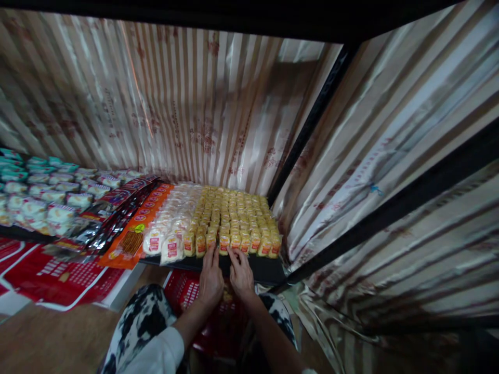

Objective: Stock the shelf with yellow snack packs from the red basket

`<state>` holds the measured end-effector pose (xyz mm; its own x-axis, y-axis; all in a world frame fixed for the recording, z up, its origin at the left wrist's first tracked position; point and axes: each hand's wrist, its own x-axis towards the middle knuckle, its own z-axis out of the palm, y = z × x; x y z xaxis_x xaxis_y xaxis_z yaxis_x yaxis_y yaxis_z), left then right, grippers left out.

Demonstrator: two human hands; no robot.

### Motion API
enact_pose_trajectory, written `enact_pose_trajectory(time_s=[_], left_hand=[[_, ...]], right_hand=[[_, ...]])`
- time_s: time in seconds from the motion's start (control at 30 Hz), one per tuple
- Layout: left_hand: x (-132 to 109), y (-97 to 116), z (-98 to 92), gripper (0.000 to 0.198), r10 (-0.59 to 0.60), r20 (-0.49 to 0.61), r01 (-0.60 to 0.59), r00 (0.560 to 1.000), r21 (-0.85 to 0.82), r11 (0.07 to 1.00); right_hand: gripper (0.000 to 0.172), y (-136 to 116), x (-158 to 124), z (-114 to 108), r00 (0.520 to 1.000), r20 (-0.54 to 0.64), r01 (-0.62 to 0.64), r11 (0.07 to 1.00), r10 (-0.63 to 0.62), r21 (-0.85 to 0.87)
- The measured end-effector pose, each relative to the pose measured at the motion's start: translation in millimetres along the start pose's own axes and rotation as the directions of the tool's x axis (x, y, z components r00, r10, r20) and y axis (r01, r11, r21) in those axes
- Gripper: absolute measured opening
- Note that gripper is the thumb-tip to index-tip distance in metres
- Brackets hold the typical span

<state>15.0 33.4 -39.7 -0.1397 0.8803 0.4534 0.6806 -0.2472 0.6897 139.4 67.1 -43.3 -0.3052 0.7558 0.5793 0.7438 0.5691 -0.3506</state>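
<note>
Rows of small yellow wrapped snack packets stand close together on the black shelf in front of me. My left hand reaches to the front row with fingers stretched forward, the tips at the lower front of one packet. Just to its right, my right hand also has fingers extended, its tips at the bottom of the front packets. One yellow packet with a red-and-white label stands between the two sets of fingertips. White packets in similar wrapping are lined up left of the yellow ones.
An orange snack bag and dark shiny bags lie farther left, beside white and green packets. Red printed bags sit below the shelf. A black metal post and striped sheeting bound the back and right.
</note>
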Motion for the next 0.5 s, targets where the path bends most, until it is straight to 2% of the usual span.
enact_pose_trajectory(time_s=[0.1, 0.3, 0.5], left_hand=[[1, -4, 0.1, 0.062, -0.014, -0.046, 0.016, 0.999, 0.029, 0.999], [7, -14, 10.9, 0.064, 0.016, -0.052, -0.014, 0.999, 0.047, 0.999], [13, -16, 7.8, 0.061, 0.103, 0.028, -0.105, 0.994, 0.056, 0.993]], right_hand=[[0.066, 3, -2, 3, 1.000, 0.004, -0.023, 0.999, 0.023, -0.031], [0.063, 2, -2, 4, 0.999, -0.013, -0.053, 0.998, 0.052, -0.047], [0.058, 2, -2, 7, 0.999, -0.038, -0.041, 0.997, 0.039, -0.065]])
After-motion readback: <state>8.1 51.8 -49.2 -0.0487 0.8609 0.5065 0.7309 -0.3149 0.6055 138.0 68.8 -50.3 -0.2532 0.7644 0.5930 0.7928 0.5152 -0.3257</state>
